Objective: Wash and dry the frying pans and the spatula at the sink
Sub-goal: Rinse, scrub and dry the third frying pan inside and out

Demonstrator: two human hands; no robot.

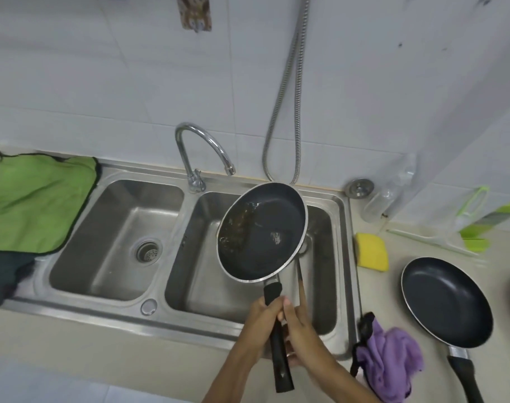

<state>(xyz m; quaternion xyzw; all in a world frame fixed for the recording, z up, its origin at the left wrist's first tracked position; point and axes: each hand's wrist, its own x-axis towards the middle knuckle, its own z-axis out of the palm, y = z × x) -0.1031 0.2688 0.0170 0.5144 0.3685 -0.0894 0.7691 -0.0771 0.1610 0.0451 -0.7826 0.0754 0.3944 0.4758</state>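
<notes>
Over sink [172,317], pan [262,231] juts beyond left grip [261,319].

The beige counter [73,341] has a steel double sink [102,308] sunk into it, just ahead of the left hand [261,319] and right hand [299,322]. Far to the left of the hands lies a green cloth [39,199], with a dark cloth [4,274] touching its near edge. To the right of the hands lie a purple cloth [393,362] and a black frying pan [445,298]. Farther ahead is a yellow sponge [374,251], just beside the sink's rim.
</notes>
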